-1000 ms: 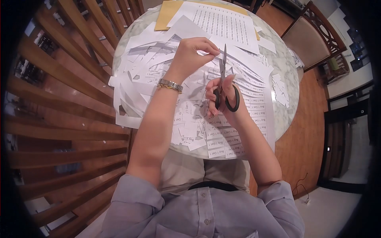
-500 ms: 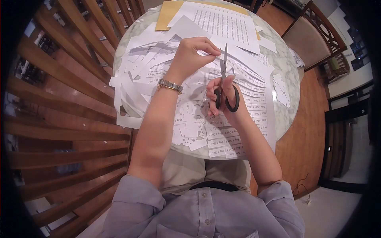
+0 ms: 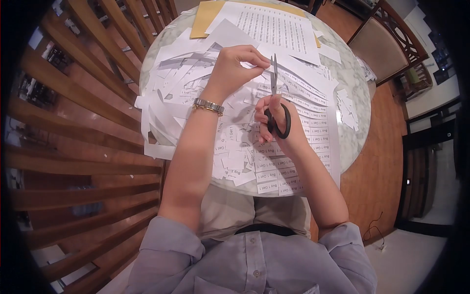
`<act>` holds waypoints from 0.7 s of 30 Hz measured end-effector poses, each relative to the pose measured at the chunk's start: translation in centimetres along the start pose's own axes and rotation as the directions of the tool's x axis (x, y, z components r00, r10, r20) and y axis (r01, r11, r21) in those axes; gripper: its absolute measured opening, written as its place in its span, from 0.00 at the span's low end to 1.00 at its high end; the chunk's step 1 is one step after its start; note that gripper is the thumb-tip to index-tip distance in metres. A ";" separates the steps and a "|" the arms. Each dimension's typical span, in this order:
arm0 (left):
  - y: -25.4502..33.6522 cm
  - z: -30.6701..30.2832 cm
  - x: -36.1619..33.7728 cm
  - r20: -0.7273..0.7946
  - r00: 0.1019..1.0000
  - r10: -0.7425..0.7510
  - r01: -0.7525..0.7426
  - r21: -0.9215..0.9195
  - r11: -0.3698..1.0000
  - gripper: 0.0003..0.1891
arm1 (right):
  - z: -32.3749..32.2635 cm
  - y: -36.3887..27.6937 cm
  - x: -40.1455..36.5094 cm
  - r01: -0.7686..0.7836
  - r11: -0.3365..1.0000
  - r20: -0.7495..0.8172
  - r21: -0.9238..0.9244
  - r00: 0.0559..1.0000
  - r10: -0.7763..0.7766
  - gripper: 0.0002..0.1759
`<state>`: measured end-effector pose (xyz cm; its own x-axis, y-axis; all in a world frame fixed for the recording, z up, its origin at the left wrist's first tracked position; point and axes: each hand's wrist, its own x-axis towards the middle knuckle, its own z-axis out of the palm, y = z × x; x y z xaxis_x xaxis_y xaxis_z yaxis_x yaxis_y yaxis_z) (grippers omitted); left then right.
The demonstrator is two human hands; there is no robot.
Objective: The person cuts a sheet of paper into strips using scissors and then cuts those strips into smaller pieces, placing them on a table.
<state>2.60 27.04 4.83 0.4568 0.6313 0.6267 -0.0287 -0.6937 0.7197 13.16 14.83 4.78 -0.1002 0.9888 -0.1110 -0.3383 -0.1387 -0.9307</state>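
My right hand (image 3: 279, 120) has its fingers in the black handles of a pair of scissors (image 3: 273, 81), whose blades point away from me with the tips slightly apart. Just left of those tips, my left hand (image 3: 237, 68) is closed in a pinch on the end of a paper strip (image 3: 289, 73); the fingertips mostly hide the pinched part. That strip belongs to a sheet (image 3: 318, 132) printed with rows of "Buy 1 Get 1", slit into several strips that fan out under the scissors. Small cut coupons (image 3: 232, 152) lie loose below my left wrist.
A round marble table (image 3: 355, 142) carries everything. Paper offcuts (image 3: 169, 73) pile up at the left, and a printed sheet (image 3: 279, 29) lies on a yellow envelope (image 3: 203, 19) at the back. More cut slips (image 3: 346, 110) lie right. Wooden slats (image 3: 83, 112) and a chair (image 3: 382, 44) flank the table.
The scissor blades have come closer together and swung slightly left at the tips. My right hand's fingers have drawn in a little. My left hand keeps its pinch almost in place.
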 end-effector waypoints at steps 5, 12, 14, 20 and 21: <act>-0.8 -0.3 0.0 -0.032 0.999 0.004 -0.003 0.056 0.998 0.06 | -0.1 0.1 -0.1 -0.024 0.999 -0.072 -0.040 0.997 0.021 0.29; -2.3 -1.0 -1.1 -0.202 0.967 -0.152 0.252 0.724 0.643 0.11 | 0.2 -0.4 -0.6 -0.025 0.997 -0.059 -0.080 0.998 0.020 0.29; -2.0 -0.6 -1.1 -0.166 0.979 -0.117 0.203 0.761 0.616 0.11 | 0.3 -0.4 -0.8 -0.005 0.981 -0.057 -0.194 0.998 -0.006 0.29; -2.8 1.5 -1.2 0.048 0.978 -0.205 0.124 0.659 0.742 0.12 | 0.2 -0.3 -0.8 -0.021 0.983 -0.066 -0.185 0.998 0.009 0.27; -3.0 1.8 -1.1 0.031 0.976 -0.215 0.138 0.675 0.725 0.11 | 0.2 -0.3 -0.8 -0.021 0.982 -0.064 -0.186 0.998 0.009 0.27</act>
<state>3.76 27.80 1.42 0.4794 0.7547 0.4480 0.6423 -0.6496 0.4069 13.17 14.11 5.15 -0.0427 0.9890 -0.1414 -0.1565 -0.1464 -0.9768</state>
